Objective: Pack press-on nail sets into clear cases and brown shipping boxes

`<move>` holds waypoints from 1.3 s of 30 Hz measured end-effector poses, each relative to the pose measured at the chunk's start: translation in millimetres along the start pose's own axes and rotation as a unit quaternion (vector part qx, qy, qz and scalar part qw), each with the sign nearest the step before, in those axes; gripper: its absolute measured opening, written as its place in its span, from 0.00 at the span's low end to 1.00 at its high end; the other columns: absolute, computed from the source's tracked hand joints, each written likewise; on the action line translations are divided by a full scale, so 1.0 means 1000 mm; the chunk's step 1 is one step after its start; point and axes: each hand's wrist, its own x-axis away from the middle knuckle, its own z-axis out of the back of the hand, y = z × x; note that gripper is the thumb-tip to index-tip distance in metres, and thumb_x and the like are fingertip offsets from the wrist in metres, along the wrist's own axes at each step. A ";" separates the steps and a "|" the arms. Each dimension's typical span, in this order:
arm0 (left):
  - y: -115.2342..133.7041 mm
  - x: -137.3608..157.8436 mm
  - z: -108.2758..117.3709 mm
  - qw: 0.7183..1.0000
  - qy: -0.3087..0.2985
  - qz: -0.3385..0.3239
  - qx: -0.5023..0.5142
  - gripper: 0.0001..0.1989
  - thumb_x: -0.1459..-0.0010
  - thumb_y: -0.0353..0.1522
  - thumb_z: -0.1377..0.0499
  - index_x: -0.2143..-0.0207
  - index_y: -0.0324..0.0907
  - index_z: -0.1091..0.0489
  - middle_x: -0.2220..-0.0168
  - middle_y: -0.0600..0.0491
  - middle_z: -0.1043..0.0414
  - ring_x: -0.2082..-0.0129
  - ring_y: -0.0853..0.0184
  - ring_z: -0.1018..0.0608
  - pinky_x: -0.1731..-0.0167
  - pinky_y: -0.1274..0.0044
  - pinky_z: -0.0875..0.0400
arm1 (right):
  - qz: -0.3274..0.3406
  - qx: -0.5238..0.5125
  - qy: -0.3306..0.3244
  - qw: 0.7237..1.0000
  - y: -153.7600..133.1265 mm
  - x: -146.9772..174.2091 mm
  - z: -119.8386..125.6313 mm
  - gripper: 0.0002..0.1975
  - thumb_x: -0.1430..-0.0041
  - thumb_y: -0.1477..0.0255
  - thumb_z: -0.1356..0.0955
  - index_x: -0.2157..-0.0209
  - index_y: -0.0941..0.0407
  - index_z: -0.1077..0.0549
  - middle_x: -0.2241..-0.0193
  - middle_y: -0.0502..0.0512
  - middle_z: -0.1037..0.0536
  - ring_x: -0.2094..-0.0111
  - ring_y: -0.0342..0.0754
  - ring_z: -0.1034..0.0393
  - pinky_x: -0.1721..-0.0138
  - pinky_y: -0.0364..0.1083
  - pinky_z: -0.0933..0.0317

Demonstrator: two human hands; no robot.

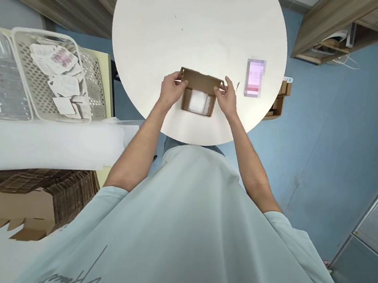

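A small brown cardboard box point(186, 104) stands on the round white table point(200, 30) near its front edge, its lid point(202, 80) raised at the far side. Inside lies a white wrapped bundle point(199, 102), perhaps in bubble wrap. My left hand point(173, 87) grips the left end of the lid between thumb and fingers. At the opposite end my right hand point(226, 97) pinches the lid's right corner, with its index finger raised. What lies under the white bundle is hidden.
A phone point(254, 78), blurred out, lies on the table's right side. To the left are a white basket point(90, 104) of paper cards, a clear plastic container point(5, 77), a white roll of wrap point(47, 142) and stacked flat cardboard boxes point(71, 196). Cardboard boxes point(279, 103) sit beyond the right edge.
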 end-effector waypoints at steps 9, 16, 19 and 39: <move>-0.006 0.034 -0.007 0.998 -0.009 0.021 -0.059 0.24 0.34 0.36 0.34 0.37 0.43 0.22 0.37 0.40 0.20 0.36 0.48 0.17 0.31 0.56 0.22 | 0.028 0.051 -0.015 0.998 -0.013 0.046 0.000 0.37 0.20 0.48 0.42 0.18 0.47 0.40 0.25 0.60 0.25 0.23 0.70 0.32 0.21 0.75 0.39; -0.002 0.088 -0.016 0.994 -0.016 -0.014 -0.106 0.31 0.31 0.43 0.34 0.28 0.46 0.29 0.29 0.38 0.25 0.26 0.44 0.25 0.23 0.53 0.31 | -0.012 0.157 -0.048 0.986 -0.025 0.093 -0.008 0.38 0.19 0.55 0.42 0.15 0.50 0.50 0.21 0.65 0.32 0.22 0.70 0.35 0.25 0.74 0.33; 0.002 0.107 -0.016 0.991 -0.014 -0.030 -0.133 0.30 0.26 0.45 0.39 0.27 0.47 0.30 0.26 0.38 0.28 0.23 0.44 0.28 0.21 0.52 0.35 | -0.061 0.211 -0.051 0.974 -0.034 0.111 -0.007 0.32 0.18 0.66 0.45 0.18 0.53 0.44 0.30 0.68 0.22 0.32 0.68 0.23 0.35 0.69 0.24; -0.025 0.128 -0.035 0.978 -0.016 0.137 -0.156 0.05 0.38 0.33 0.38 0.62 0.48 0.21 0.62 0.43 0.14 0.54 0.43 0.13 0.45 0.56 0.21 | -0.169 0.173 -0.197 0.950 -0.014 0.121 -0.015 0.21 0.16 0.53 0.41 0.45 0.54 0.26 0.45 0.71 0.14 0.44 0.72 0.20 0.42 0.67 0.24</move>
